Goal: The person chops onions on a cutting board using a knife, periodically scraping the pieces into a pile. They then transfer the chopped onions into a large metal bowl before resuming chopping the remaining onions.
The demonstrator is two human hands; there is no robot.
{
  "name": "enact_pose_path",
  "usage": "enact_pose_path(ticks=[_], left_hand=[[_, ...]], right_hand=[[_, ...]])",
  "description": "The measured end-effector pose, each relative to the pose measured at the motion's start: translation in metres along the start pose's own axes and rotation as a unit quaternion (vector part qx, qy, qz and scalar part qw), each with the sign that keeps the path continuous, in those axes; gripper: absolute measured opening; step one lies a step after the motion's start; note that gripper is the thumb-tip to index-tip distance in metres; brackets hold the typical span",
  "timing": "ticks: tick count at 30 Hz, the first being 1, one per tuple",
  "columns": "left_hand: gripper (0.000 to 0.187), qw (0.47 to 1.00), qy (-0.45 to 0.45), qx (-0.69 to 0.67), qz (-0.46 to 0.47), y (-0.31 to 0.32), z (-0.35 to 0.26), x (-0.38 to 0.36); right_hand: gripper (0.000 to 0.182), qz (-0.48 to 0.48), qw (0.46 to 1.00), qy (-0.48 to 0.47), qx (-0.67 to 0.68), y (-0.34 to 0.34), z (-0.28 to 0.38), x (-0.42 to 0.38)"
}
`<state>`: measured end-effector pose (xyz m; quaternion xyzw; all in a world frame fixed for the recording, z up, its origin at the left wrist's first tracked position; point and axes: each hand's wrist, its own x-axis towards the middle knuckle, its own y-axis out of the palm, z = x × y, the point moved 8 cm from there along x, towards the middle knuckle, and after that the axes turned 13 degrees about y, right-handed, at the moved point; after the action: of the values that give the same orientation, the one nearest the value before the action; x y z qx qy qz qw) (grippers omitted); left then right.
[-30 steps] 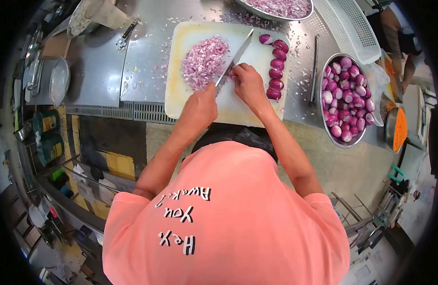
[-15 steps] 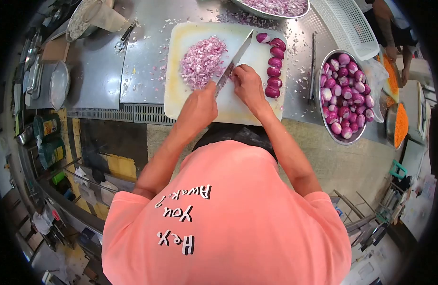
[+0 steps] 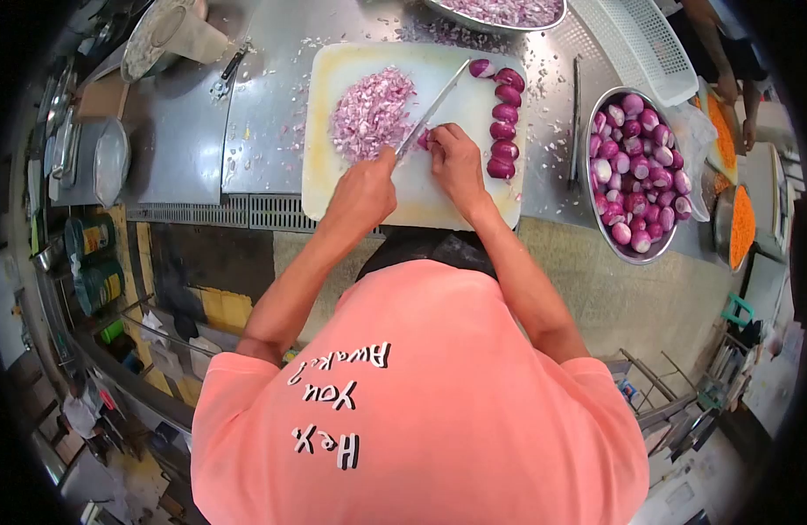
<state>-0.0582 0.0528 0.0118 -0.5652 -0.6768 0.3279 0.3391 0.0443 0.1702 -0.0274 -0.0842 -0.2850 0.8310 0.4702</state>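
My left hand (image 3: 365, 191) is closed around the handle end of a knife (image 3: 437, 104), whose blade points up and to the right over a white cutting board (image 3: 342, 197). Fingers of my right hand (image 3: 459, 168) are bent around a small purple onion piece (image 3: 424, 139), close beside the blade. Chopped onion (image 3: 373, 112) lies in a heap left of the knife. Along the board's right side runs a column of peeled purple onions (image 3: 503, 131).
Right of the board are a dark rod (image 3: 577, 118), an oval metal bowl (image 3: 590, 197) of onions and a white basket (image 3: 670, 66). Another bowl (image 3: 508, 32) holds chopped onion at the top. Another person's arm (image 3: 714, 52) shows at upper right. A small knife (image 3: 235, 63) lies upper left.
My left hand has shifted slightly left. The blade has turned and looks thinner, and the onion piece at my right fingertips now shows more clearly.
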Motion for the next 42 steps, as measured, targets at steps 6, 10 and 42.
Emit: enact_pose_path(ticks=[6, 10, 42], left_hand=[[0.025, 0.999, 0.023, -0.014, 0.022, 0.011, -0.010, -0.005], [0.022, 0.999, 0.009, -0.006, 0.049, 0.000, -0.017, -0.009], [0.019, 0.998, -0.040, -0.039, 0.009, 0.009, -0.007, -0.010]], right_hand=[[0.011, 0.005, 1.000, 0.013, -0.002, 0.003, -0.005, -0.005], [0.010, -0.007, 1.000, -0.004, 0.000, 0.000, -0.004, -0.005], [0.007, 0.009, 0.999, 0.011, -0.039, 0.006, -0.003, 0.001]])
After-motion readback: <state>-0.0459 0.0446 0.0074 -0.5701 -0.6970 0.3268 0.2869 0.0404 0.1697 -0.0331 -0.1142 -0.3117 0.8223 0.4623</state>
